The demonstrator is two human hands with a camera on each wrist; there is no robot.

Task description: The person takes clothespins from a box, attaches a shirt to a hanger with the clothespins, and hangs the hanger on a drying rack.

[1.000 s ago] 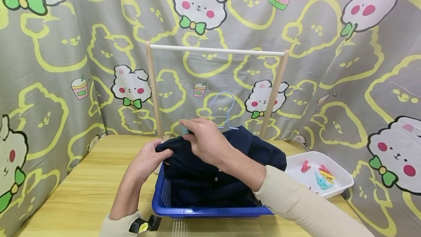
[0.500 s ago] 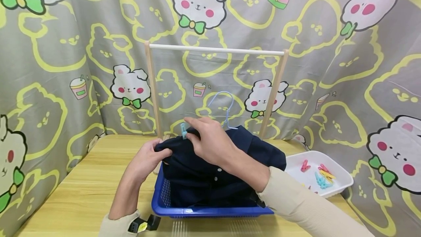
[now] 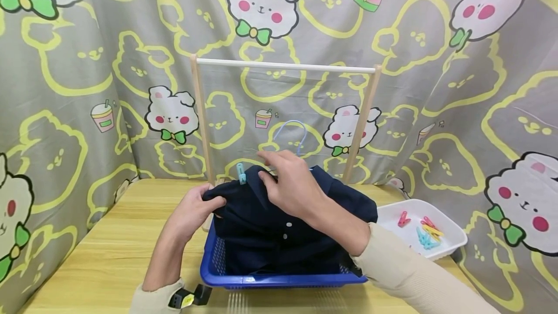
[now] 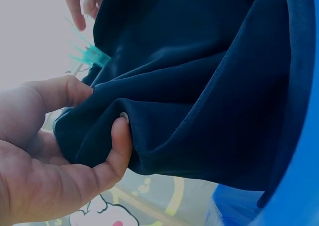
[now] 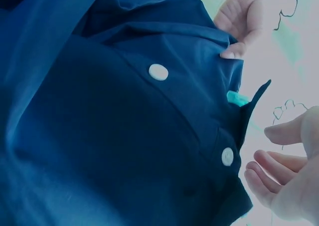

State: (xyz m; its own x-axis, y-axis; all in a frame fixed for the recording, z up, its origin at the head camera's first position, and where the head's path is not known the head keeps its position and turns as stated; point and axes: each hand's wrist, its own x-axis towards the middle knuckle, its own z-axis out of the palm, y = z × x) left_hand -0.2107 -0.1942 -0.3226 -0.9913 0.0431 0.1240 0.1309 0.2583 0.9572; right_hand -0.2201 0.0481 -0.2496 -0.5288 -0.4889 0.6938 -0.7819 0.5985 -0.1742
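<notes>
A navy buttoned shirt (image 3: 257, 231) lies bunched over a blue basket (image 3: 279, 281), its collar uppermost. My left hand (image 3: 189, 214) grips the shirt near its left shoulder; the left wrist view shows thumb and fingers pinching the folded cloth (image 4: 164, 121). A light-blue clothespin (image 3: 241, 174) stands clipped on the shoulder, between my hands. My right hand (image 3: 296, 185) hovers by the collar with loosely bent fingers. In the right wrist view those fingers (image 5: 264, 178) hold nothing and are apart from the cloth. Behind the collar rises a pale blue hanger's hook (image 3: 291, 121); its lower part is hidden.
A wooden rack with a white bar (image 3: 283, 65) stands behind the basket. To the right, a white tray (image 3: 455, 239) holds several red, yellow and blue clothespins (image 3: 426, 239). A patterned curtain (image 3: 322, 13) surrounds the wooden table (image 3: 109, 236).
My right hand has let go of the clothespin and moved right toward the collar, leaving the clothespin in plain view on the shoulder. My left hand keeps its hold on the shirt.
</notes>
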